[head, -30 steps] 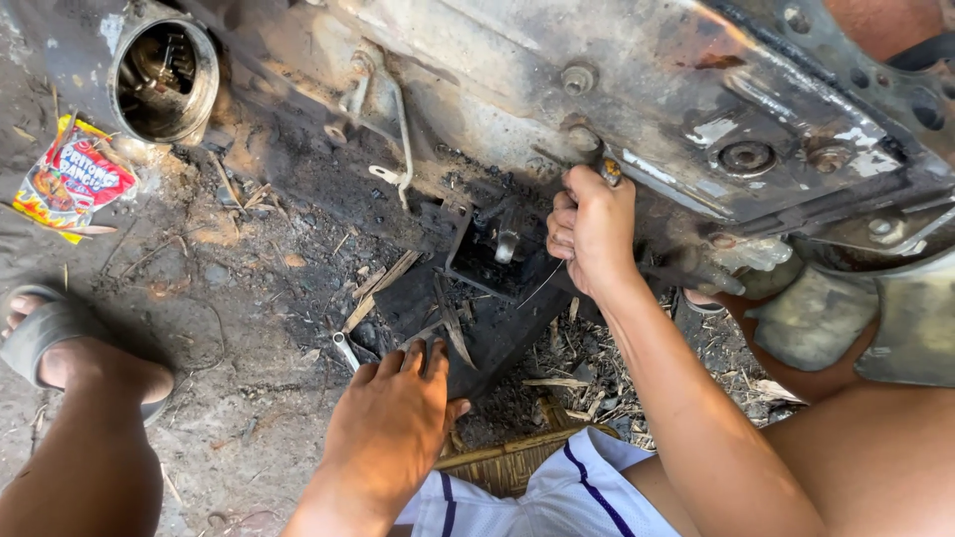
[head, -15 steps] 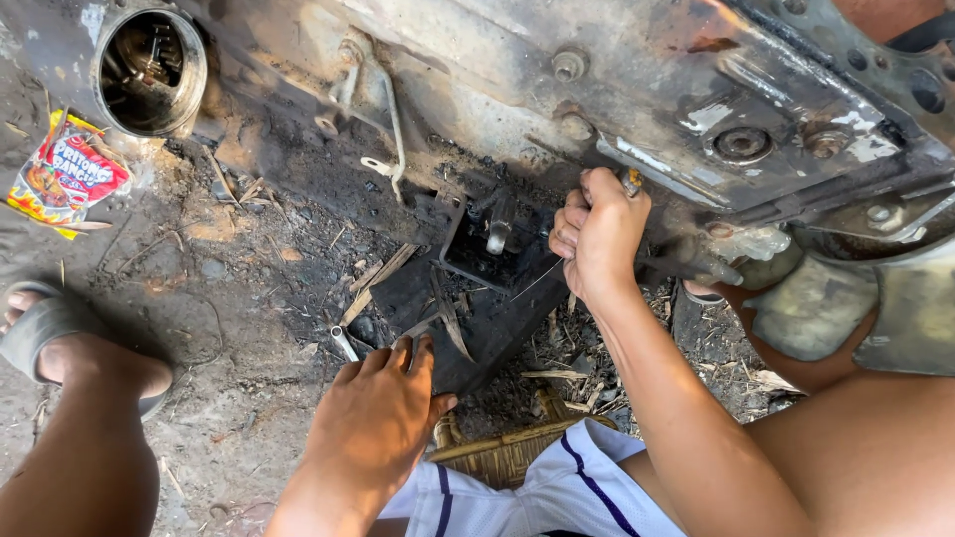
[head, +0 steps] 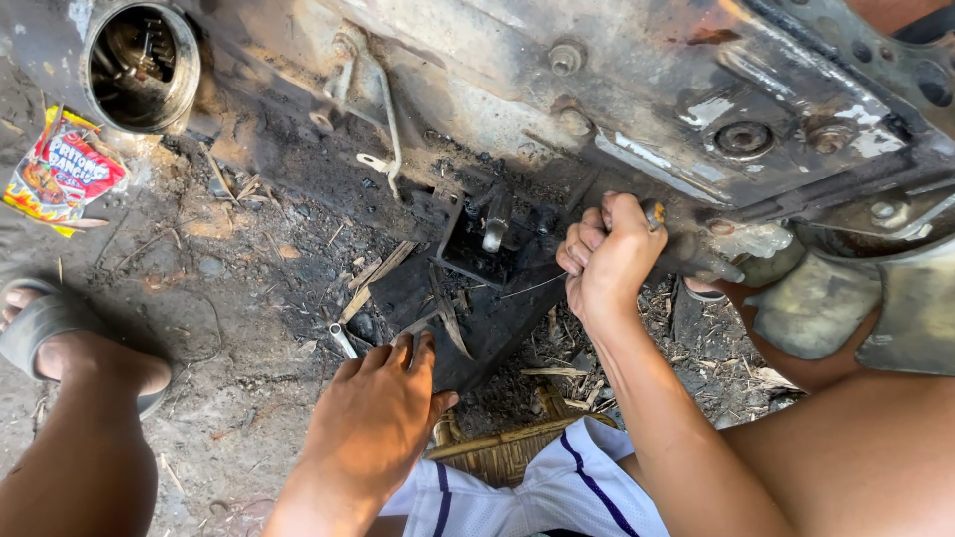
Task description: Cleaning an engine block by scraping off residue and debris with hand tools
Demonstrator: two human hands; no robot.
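Our right hand (head: pixel 607 261) is clenched in a fist around a slim metal tool handle (head: pixel 654 213), held against the underside of the greasy grey metal engine casing (head: pixel 637 89). Our left hand (head: pixel 383 418) lies open, fingers spread, pressed flat on the blackened oily metal plate (head: pixel 468 318) on the dirt, just beside a small steel wrench (head: pixel 343 341).

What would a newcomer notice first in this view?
Probably the big greasy metal housing across the top, with the right hand gripping a tool handle under it at centre. Next, the left hand pressed flat on the oily black ground at bottom centre, a small wrench just beside it. The bright snack wrapper at far left stands out against the dirt.
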